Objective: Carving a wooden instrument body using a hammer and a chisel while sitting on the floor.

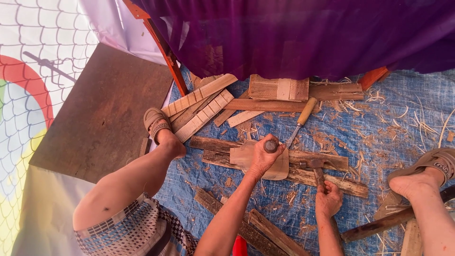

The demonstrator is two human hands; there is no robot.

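While the person sits low over a blue tarpaulin (379, 128), both hands are busy at a flat, rounded piece of pale wood (246, 156) lying across two rough dark planks (322, 159) between the spread legs. The left hand (263, 155) is wrapped tight around a chisel (271, 146), fingers pressed closed about its dark round handle top, which points up towards the camera; the blade itself is hidden under the fist, so where it meets the wood cannot be told. The right hand (328, 198) is clenched on the wooden handle of a hammer (315, 167), whose dark metal head sits just to the right of the pale piece, above the planks and near the chisel hand but apart from it. A second chisel (301, 118) with a light yellow wooden handle lies loose on the tarpaulin just beyond, its blade angled towards the work. Further back, a stack of pale slats (201, 106) and short boards (279, 89) rests against a purple cloth (294, 33). Wood shavings (407, 118) are scattered thickly to the right. A sandalled foot (156, 123) is planted left of the planks, another (429, 166) far right. A brown board (99, 118) lies at the left.
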